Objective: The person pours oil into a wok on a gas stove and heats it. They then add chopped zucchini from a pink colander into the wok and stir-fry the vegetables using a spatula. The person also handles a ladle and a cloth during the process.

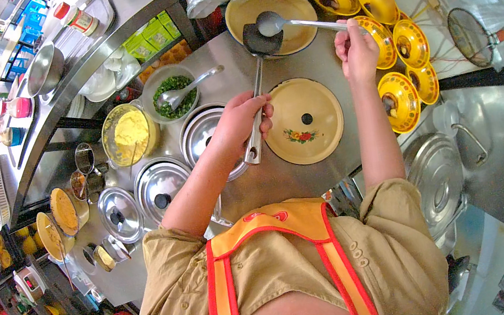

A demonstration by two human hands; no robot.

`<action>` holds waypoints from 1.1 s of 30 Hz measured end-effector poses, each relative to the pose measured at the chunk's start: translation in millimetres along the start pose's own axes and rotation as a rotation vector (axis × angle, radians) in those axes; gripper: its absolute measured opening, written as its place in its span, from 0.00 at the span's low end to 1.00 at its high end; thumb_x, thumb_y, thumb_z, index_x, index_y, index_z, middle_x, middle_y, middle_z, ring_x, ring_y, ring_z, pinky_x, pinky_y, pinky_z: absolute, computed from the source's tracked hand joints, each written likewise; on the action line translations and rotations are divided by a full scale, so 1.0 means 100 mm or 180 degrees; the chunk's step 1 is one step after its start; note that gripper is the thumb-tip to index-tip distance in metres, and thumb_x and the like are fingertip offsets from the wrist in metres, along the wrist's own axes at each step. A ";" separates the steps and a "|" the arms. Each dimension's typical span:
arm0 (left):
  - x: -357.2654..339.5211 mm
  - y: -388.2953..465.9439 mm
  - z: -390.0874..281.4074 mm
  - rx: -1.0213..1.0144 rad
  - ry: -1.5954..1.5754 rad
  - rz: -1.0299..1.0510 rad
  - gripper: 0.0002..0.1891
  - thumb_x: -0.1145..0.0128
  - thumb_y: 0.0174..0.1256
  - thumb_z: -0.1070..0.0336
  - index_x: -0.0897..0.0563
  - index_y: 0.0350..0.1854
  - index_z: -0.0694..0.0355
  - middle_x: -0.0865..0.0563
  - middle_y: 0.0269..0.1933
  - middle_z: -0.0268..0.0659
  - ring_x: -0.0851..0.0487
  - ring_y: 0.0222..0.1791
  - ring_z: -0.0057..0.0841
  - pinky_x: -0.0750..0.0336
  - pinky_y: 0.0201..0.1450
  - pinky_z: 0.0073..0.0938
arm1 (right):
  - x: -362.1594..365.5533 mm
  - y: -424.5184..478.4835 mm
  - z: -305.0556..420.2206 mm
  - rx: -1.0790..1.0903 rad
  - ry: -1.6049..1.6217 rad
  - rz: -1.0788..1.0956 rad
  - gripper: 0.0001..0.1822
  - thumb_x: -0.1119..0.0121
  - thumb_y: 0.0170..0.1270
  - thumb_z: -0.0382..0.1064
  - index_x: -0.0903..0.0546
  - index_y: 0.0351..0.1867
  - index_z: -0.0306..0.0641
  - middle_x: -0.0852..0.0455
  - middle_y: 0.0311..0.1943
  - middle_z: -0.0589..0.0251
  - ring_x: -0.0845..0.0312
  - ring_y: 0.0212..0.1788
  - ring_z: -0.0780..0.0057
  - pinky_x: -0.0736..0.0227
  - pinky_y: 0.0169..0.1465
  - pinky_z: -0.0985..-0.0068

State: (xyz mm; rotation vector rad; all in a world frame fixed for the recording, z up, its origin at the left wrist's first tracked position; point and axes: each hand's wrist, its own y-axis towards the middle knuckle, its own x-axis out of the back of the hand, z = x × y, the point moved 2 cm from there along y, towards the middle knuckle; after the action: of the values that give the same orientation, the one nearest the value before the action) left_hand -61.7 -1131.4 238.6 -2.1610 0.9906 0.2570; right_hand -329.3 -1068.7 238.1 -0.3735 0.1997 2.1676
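Observation:
My left hand grips the metal handle of a spatula with a dark, broad blade. In my right hand is the handle of a metal ladle, whose bowl overlaps the spatula blade in view. Both tool heads are over a large cream enamel basin; whether they touch it I cannot tell. Nearer to me, between my forearms, lies a round cream enamel lid with a black knob and painted flowers. Several yellow patterned bowls with dark contents stand beside my right hand, some overlapping.
Left of the lid stand lidded steel pots, a bowl of chopped greens holding a spoon, and a bowl of yellow food. A raised steel shelf curves along the left. At right are a wire strainer and a large lidded pot.

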 end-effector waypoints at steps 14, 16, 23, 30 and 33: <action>0.15 0.06 0.08 -0.0161 -0.0163 0.0217 0.12 0.53 0.71 0.66 0.27 0.49 0.68 0.24 0.28 0.34 0.28 0.17 0.21 0.34 0.17 0.21 | -0.16 -0.27 0.29 0.0546 -0.0430 0.0201 0.15 0.51 0.74 0.43 0.19 0.41 0.33 0.22 0.19 0.69 0.35 0.17 0.87 0.43 0.19 0.87; 0.17 0.04 0.07 -0.0180 -0.0142 0.0172 0.13 0.53 0.71 0.65 0.26 0.50 0.69 0.24 0.28 0.34 0.29 0.17 0.21 0.34 0.17 0.22 | -0.10 -0.16 0.24 0.0464 -0.0179 0.0000 0.15 0.51 0.74 0.44 0.20 0.41 0.33 0.22 0.19 0.69 0.35 0.16 0.86 0.44 0.18 0.87; 0.34 -0.12 0.09 -0.0148 -0.0059 0.0036 0.11 0.52 0.70 0.65 0.27 0.48 0.67 0.23 0.28 0.34 0.29 0.18 0.20 0.34 0.19 0.20 | 0.08 0.11 -0.21 0.0459 -0.0071 -0.0193 0.16 0.48 0.72 0.45 0.19 0.38 0.32 0.21 0.17 0.67 0.34 0.15 0.84 0.43 0.17 0.85; 0.34 -0.31 0.02 -0.0151 -0.0079 -0.0082 0.12 0.53 0.71 0.65 0.28 0.50 0.65 0.24 0.28 0.32 0.29 0.17 0.18 0.33 0.18 0.19 | 0.01 0.11 -0.49 0.0149 -0.0272 -0.0257 0.16 0.46 0.71 0.46 0.18 0.38 0.33 0.21 0.18 0.68 0.34 0.16 0.86 0.43 0.18 0.86; 0.34 -0.33 0.01 -0.0168 -0.0083 -0.0113 0.12 0.54 0.71 0.64 0.28 0.50 0.65 0.24 0.28 0.32 0.29 0.17 0.18 0.34 0.17 0.19 | -0.01 0.09 -0.53 0.0231 -0.0358 -0.0276 0.16 0.46 0.71 0.46 0.18 0.37 0.33 0.21 0.18 0.68 0.34 0.16 0.86 0.43 0.18 0.86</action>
State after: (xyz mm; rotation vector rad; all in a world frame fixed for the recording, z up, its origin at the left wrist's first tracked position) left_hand -14.4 -1135.6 240.2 -2.2152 0.9395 0.2966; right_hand -325.5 -1089.4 188.8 -0.2146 0.1948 2.0829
